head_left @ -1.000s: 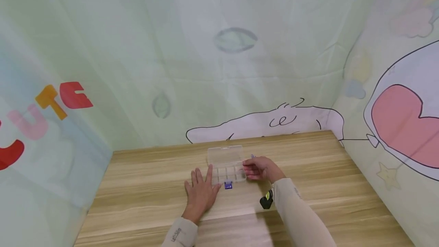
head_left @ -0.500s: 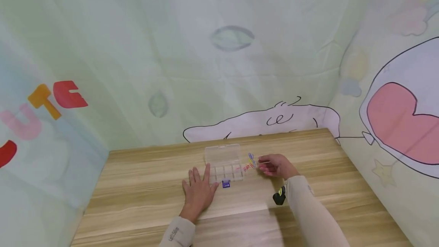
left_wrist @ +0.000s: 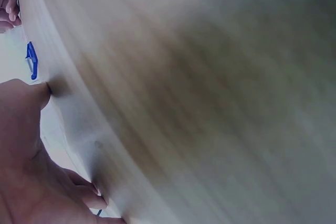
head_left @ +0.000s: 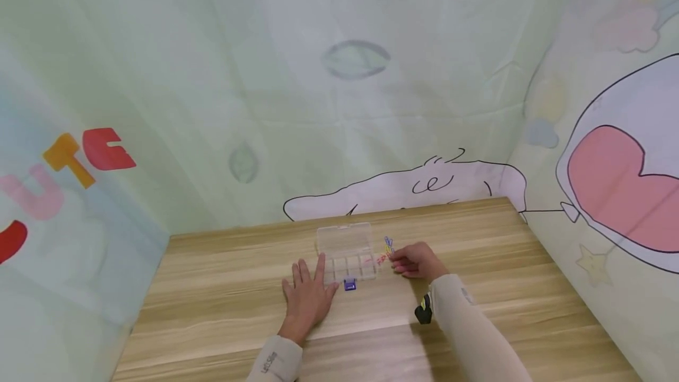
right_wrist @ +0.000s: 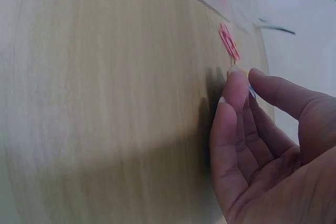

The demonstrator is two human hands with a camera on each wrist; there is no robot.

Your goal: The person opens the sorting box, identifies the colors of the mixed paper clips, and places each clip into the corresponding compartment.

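Paper clips (right_wrist: pixel 229 43) beside clear box (head_left: pixel 343 240), “Slim” (head_left: pixel 271 362) on cuff (head_left: pixel 284 355), “UTE” (head_left: pixel 80 170) on wall (head_left: pixel 53 93)

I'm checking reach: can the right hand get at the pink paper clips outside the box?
Probably yes: the right hand is close beside those pink paper clips, and nothing visibly blocks it.

One box (head_left: pixel 345 239) with one latch (head_left: pixel 349 284), one table (head_left: pixel 228 287). Two hands (head_left: pixel 309 301) (head_left: pixel 416 261) flank the box; right of it, several clips (right_wrist: pixel 229 42), exact count unclear.
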